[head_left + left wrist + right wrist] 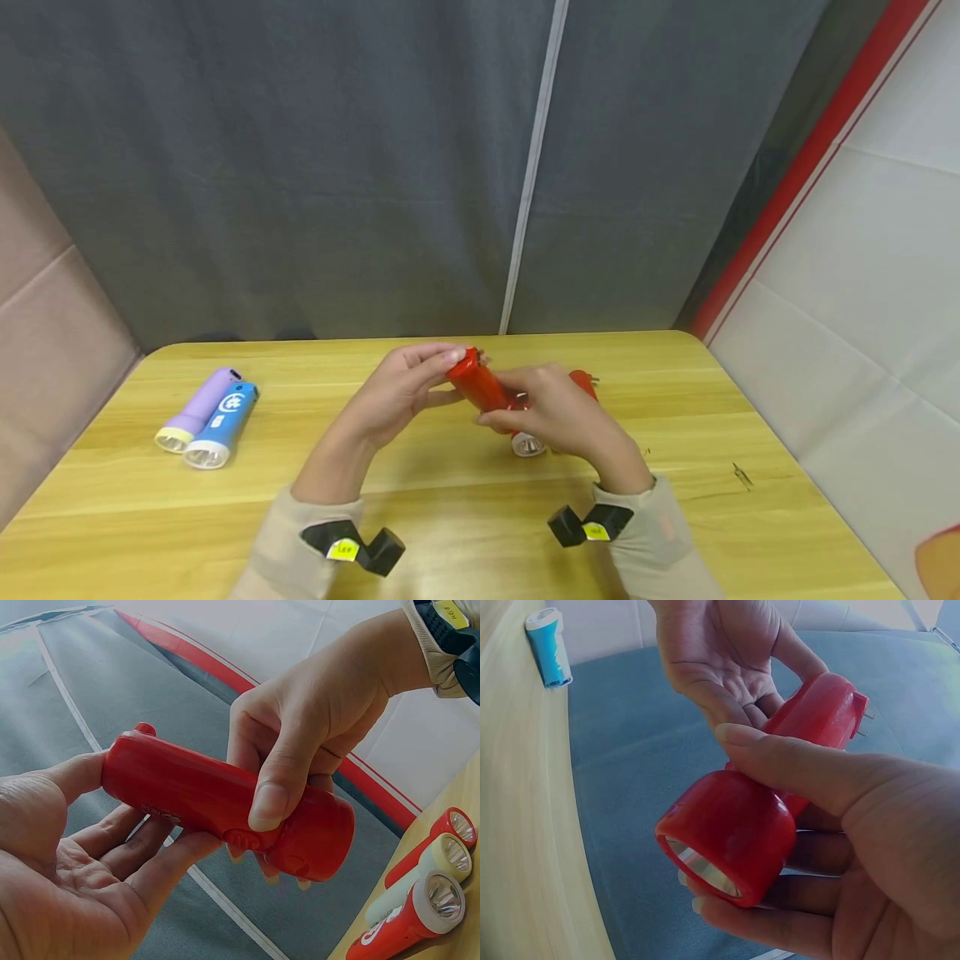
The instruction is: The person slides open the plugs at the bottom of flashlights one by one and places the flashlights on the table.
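Both hands hold one red flashlight above the table. My right hand grips it close behind the wide head, thumb on one side and fingers round the other. In the right wrist view the lens of this flashlight faces down and left, and two metal plug prongs stick out of the tail end. My left hand pinches the tail end with its fingertips, its palm apart from the body. A small raised tab shows on the tail in the left wrist view.
A purple flashlight and a blue flashlight lie side by side on the table's left. Behind the right hand lie a red flashlight, a pale green flashlight and a red flashlight with a white head. A grey curtain hangs behind the table.
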`<state>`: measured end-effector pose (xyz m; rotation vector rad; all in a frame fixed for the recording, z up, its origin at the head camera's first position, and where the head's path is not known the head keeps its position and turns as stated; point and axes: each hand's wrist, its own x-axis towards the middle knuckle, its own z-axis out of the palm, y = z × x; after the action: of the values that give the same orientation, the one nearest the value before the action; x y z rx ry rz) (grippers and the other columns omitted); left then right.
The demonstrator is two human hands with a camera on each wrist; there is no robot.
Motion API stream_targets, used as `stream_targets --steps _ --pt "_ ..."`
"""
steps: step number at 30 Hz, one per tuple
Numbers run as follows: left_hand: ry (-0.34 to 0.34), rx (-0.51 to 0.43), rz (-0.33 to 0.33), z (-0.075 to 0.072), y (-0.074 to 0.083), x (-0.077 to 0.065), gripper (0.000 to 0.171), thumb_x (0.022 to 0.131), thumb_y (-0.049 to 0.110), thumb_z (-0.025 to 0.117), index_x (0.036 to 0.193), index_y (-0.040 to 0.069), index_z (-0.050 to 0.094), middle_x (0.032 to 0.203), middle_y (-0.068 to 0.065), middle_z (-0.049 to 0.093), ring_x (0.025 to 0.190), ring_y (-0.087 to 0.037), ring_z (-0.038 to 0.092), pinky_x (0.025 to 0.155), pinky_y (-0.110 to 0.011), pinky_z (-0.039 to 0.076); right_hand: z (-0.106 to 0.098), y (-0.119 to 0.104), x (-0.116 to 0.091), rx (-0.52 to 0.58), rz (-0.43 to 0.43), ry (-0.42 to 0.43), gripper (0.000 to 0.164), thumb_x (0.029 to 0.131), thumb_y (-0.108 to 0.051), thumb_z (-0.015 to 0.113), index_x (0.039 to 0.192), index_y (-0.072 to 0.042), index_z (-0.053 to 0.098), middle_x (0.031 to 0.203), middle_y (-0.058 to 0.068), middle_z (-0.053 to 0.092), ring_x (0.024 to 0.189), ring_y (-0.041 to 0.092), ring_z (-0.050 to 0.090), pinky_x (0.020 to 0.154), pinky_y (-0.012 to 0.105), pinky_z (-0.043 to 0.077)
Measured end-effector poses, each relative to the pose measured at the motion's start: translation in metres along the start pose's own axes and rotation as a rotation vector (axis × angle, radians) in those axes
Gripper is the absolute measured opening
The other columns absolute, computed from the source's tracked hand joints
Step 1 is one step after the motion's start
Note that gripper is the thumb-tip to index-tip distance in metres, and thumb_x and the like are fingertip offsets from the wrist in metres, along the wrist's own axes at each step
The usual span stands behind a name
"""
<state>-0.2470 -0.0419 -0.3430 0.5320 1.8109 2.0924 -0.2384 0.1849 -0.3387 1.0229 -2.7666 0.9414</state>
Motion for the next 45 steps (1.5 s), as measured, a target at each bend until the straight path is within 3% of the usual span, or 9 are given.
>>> stream_targets --steps 9,16,26,34,45 --pt "-0.010 0.012 0.001 0.0004 0.0010 -0.0013 0.040 0.104 0.024 0.057 0.131 -0.005 0.061 0.121 -0.001 0.074 0.123 -0.022 0.065 0.106 -0.051 0.052 -0.0014 -0.0008 -0.0005 0.006 -0.011 -0.018 0.027 0.085 -0.031 0.082 0.107 -0.016 0.076 0.091 -0.004 0.077 0.075 0.002 0.067 0.070 0.018 0.057" --pt "-0.010 0.022 -0.003 0.0012 0.0008 -0.0018 0.040 0.104 0.024 0.057 0.131 -0.004 0.061 0.132 -0.016 0.068 0.123 -0.022 0.065 0.106 -0.051 0.053 -0.0012 -0.0007 -0.0008 0.022 -0.006 -0.032 0.026 0.085 -0.029 0.082 0.107 -0.016 0.076 0.092 -0.004 0.077 0.077 0.002 0.068 0.073 0.019 0.057" --pt "0.008 0.042 -0.019 0.0025 0.0008 -0.0011 0.039 0.102 0.023 0.059 0.130 -0.004 0.063 0.127 -0.007 0.072 0.123 -0.021 0.064 0.105 -0.052 0.053 -0.0023 -0.0002 -0.0023 0.024 -0.017 -0.044 0.024 0.086 -0.029 0.082 0.105 -0.016 0.076 0.092 -0.005 0.077 0.079 0.002 0.069 0.073 0.019 0.058" --pt "0.016 0.037 -0.020 0.0037 0.0004 -0.0007 0.038 0.103 0.021 0.059 0.130 -0.005 0.063 0.128 -0.010 0.071 0.121 -0.020 0.065 0.104 -0.050 0.054 -0.0027 0.0000 -0.0026 0.008 -0.018 -0.045 0.024 0.085 -0.029 0.082 0.104 -0.016 0.076 0.091 -0.005 0.077 0.078 0.002 0.069 0.072 0.018 0.057" --pt "0.016 0.041 -0.022 0.0037 0.0003 -0.0003 0.038 0.103 0.021 0.059 0.129 -0.005 0.064 0.124 -0.005 0.073 0.121 -0.020 0.064 0.105 -0.052 0.053 -0.0033 -0.0004 -0.0026 0.008 -0.011 -0.055 0.023 0.085 -0.029 0.082 0.103 -0.016 0.076 0.090 -0.005 0.077 0.076 0.002 0.068 0.071 0.018 0.057"
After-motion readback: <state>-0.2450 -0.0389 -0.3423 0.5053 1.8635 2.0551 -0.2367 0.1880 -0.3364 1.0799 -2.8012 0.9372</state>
